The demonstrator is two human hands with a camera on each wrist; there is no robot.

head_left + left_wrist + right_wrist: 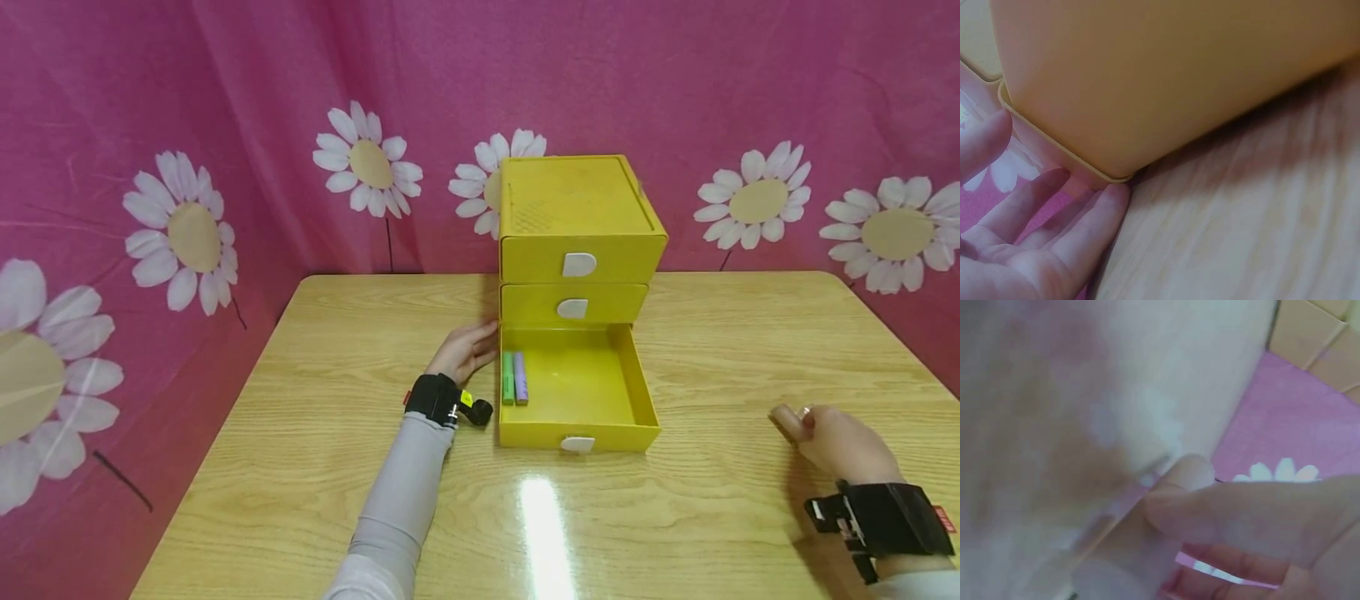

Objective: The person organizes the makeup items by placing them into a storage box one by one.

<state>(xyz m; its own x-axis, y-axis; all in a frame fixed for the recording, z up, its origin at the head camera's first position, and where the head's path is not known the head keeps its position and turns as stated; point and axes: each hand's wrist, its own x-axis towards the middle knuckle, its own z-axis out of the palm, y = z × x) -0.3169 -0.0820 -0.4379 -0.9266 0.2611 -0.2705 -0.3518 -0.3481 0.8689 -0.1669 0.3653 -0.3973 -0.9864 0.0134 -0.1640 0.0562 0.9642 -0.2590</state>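
Note:
A yellow three-drawer cabinet (582,258) stands on the wooden table, its bottom drawer (581,436) pulled out. Inside, along the drawer's left wall, a slim green stick (508,379) and a slim purple stick (521,379) lie side by side. My left hand (467,350) is at the cabinet's lower left side. In the left wrist view its fingertips (1117,192) touch the casing's front edge, fingers extended. Off to the right, over the table, my right hand (847,442) has thumb and index finger together; I cannot tell whether they pinch something small.
White tabs (579,265) mark the drawer fronts. A pink curtain (615,75) with white daisies hangs behind and left of the wooden table (315,467). Black camera straps (433,398) circle both wrists. The open drawer juts out toward me.

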